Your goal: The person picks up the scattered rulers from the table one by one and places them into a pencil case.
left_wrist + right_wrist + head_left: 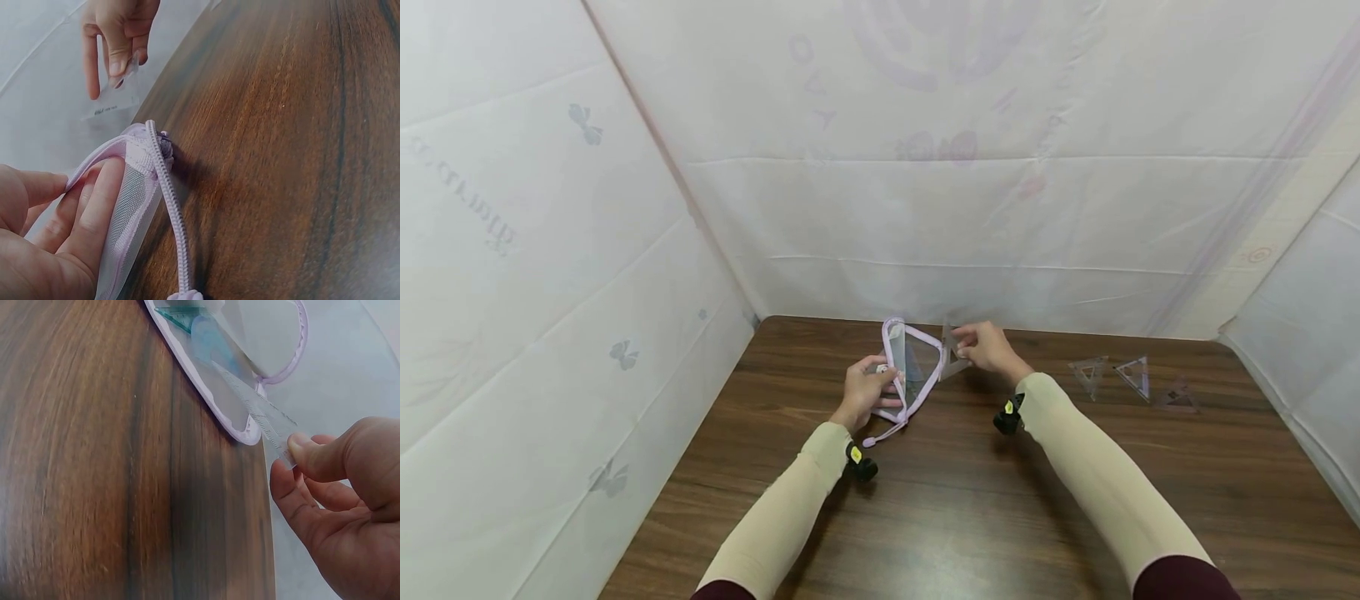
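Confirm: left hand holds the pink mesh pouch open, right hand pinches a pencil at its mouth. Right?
Not quite. The right hand pinches a clear ruler, not a pencil; the right wrist view shows its markings. The left hand does hold the pink mesh pouch open.

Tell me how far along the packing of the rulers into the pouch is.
Done: the pouch is unzipped, with what look like rulers already inside. In hand: the left hand holds it open while the right hand pinches a clear ruler at its mouth. Left: three set squares on the table.
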The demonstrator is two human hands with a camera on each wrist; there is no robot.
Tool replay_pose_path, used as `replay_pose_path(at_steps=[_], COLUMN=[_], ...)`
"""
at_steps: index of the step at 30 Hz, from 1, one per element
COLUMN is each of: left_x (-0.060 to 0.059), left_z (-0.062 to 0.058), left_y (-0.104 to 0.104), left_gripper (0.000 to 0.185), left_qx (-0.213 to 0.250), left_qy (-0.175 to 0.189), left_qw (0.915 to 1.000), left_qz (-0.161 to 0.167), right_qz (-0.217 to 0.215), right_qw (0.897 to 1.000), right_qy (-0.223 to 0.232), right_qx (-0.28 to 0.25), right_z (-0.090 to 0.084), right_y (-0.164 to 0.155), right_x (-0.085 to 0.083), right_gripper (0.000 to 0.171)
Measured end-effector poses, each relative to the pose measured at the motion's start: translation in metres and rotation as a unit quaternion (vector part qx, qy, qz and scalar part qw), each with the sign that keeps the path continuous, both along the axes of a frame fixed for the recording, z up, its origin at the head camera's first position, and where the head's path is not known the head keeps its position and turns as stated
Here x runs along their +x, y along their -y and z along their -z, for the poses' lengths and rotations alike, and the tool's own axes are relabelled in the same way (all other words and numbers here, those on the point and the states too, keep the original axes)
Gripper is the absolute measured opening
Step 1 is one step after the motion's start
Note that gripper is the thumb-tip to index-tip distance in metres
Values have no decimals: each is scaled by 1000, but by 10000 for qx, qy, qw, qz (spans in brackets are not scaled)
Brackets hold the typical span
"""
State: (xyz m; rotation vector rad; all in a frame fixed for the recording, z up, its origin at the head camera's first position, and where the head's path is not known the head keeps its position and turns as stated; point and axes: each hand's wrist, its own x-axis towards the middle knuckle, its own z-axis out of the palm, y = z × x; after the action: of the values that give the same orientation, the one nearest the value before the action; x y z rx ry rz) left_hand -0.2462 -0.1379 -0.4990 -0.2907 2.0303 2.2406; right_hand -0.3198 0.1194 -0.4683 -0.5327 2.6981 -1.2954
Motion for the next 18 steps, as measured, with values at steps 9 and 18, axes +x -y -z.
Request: replay_pose_path(at_steps=[9,18], left_x=[1,2], left_z=[0,1], left_y=[1,2], left_gripper=[30,28], left_qx=[159,219], left_qy=[51,-25], left_qw=[9999,9997], left_qz=[0,42], right_qz=[-67,-31], right_qw=[9999,9999], right_qy=[-90,1], right_qx=[108,136], right_z=[3,6], right_y=[10,24], right_x=[-1,-5], right_gripper=[37,36])
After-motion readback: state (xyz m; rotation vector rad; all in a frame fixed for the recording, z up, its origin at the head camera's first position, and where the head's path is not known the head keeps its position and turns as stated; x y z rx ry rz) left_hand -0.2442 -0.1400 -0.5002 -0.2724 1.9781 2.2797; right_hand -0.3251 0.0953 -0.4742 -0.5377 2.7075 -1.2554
